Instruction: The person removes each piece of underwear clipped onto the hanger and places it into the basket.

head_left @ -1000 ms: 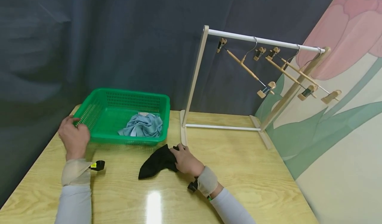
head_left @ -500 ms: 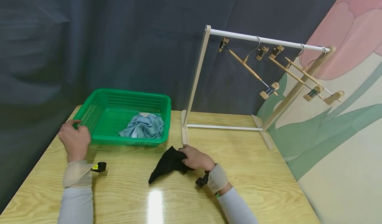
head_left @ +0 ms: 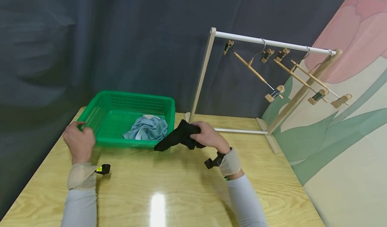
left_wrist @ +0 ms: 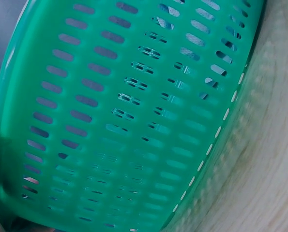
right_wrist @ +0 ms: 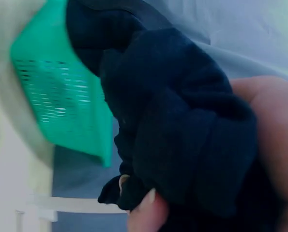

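Observation:
My left hand (head_left: 79,142) grips the left rim of a green plastic basket (head_left: 127,142) near its front corner. In the left wrist view the perforated basket wall (left_wrist: 100,96) fills most of the picture. A crumpled light blue cloth (head_left: 148,128) lies inside, toward the right. My right hand (head_left: 210,138) holds a piece of black cloth (head_left: 178,136) just right of the basket. Its left end droops across the basket's front right corner in the head view. In the right wrist view the bunched black cloth (right_wrist: 173,111) sits between thumb and fingers, hiding part of the basket.
Behind and right of the basket stands a wooden rack with a white top rail (head_left: 272,44). Several clip hangers (head_left: 251,67) hang from it. A dark curtain (head_left: 136,35) backs the wooden table (head_left: 130,193), and a painted wall (head_left: 347,126) borders the right side.
My right hand has lifted the black cloth off the table and carried it away from me, toward the basket's right front corner. The left hand stays at the basket rim.

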The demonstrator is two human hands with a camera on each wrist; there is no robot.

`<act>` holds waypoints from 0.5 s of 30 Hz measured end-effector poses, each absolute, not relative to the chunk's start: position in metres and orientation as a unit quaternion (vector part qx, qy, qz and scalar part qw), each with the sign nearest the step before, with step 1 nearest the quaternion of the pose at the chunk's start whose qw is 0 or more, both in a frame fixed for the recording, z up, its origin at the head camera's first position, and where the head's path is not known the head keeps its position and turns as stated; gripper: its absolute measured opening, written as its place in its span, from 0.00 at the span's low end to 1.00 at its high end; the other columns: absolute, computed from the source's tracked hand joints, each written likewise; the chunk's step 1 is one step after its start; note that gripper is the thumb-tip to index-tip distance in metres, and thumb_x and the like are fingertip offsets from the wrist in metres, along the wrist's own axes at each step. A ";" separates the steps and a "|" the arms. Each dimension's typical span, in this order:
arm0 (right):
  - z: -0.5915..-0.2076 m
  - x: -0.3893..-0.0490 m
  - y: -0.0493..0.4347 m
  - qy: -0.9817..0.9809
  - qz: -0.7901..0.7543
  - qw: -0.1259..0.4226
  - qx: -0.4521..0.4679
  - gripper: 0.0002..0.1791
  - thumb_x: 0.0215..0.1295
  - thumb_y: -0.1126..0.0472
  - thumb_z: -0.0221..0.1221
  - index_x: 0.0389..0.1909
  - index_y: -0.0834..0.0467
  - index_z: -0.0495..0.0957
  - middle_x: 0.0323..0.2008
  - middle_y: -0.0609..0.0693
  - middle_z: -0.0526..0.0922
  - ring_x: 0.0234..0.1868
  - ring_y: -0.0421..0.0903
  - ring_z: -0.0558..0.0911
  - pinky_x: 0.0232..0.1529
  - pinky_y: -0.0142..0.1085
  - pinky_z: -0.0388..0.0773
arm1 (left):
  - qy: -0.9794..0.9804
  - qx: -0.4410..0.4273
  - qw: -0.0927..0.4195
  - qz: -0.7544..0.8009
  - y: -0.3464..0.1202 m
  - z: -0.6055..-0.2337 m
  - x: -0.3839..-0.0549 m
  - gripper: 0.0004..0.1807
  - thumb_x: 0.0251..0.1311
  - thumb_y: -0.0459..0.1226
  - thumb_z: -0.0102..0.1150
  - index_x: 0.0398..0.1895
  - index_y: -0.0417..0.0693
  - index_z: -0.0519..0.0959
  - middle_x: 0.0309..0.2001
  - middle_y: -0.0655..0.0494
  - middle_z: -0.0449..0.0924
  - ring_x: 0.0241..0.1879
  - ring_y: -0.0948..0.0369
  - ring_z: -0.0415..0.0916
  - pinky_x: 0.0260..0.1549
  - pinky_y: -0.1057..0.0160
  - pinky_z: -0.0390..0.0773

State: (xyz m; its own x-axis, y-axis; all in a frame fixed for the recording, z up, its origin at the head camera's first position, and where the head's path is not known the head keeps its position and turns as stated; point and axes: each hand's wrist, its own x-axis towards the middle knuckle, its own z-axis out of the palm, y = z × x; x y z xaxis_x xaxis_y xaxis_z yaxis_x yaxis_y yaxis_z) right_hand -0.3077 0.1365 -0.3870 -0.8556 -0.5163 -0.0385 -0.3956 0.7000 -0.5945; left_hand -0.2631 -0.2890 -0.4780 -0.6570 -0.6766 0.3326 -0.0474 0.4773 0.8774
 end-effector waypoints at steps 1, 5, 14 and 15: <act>-0.381 -0.311 0.134 0.917 -0.294 0.094 -0.253 0.19 0.69 0.61 0.60 0.58 0.61 0.79 0.47 0.56 0.83 0.37 0.49 0.78 0.40 0.41 0.74 | -0.788 0.228 0.343 -0.458 -0.290 -0.477 -0.263 0.26 0.54 0.29 0.38 0.51 0.29 0.81 0.51 0.28 0.79 0.53 0.29 0.70 0.58 0.33 0.66; -0.361 -0.325 0.120 0.920 -0.280 0.072 -0.265 0.20 0.66 0.61 0.61 0.59 0.60 0.79 0.50 0.56 0.83 0.42 0.51 0.79 0.45 0.43 0.76 | -0.789 0.233 0.337 -0.458 -0.291 -0.477 -0.263 0.27 0.53 0.29 0.38 0.52 0.29 0.80 0.52 0.28 0.79 0.53 0.29 0.70 0.58 0.32 0.65; -0.331 -0.346 0.091 0.918 -0.278 0.020 -0.280 0.22 0.64 0.63 0.67 0.58 0.59 0.76 0.57 0.57 0.78 0.55 0.54 0.78 0.58 0.48 0.76 | -0.786 0.233 0.331 -0.468 -0.289 -0.478 -0.262 0.26 0.55 0.30 0.38 0.53 0.30 0.80 0.55 0.27 0.76 0.54 0.28 0.68 0.57 0.33 0.65; -0.328 -0.349 0.088 0.918 -0.279 0.011 -0.280 0.23 0.63 0.64 0.67 0.59 0.59 0.76 0.58 0.57 0.77 0.56 0.54 0.77 0.59 0.49 0.76 | -0.786 0.235 0.329 -0.468 -0.289 -0.478 -0.263 0.27 0.54 0.30 0.37 0.54 0.30 0.79 0.55 0.27 0.76 0.54 0.28 0.68 0.57 0.32 0.65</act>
State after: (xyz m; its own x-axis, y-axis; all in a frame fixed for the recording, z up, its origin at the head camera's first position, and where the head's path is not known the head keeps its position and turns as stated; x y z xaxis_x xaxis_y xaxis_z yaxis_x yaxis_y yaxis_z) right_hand -0.3486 0.0881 -0.3281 -0.8428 -0.5208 0.1358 -0.5081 0.6869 -0.5195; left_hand -0.2628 -0.2887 -0.4783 -0.6736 -0.6767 0.2973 -0.0605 0.4514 0.8903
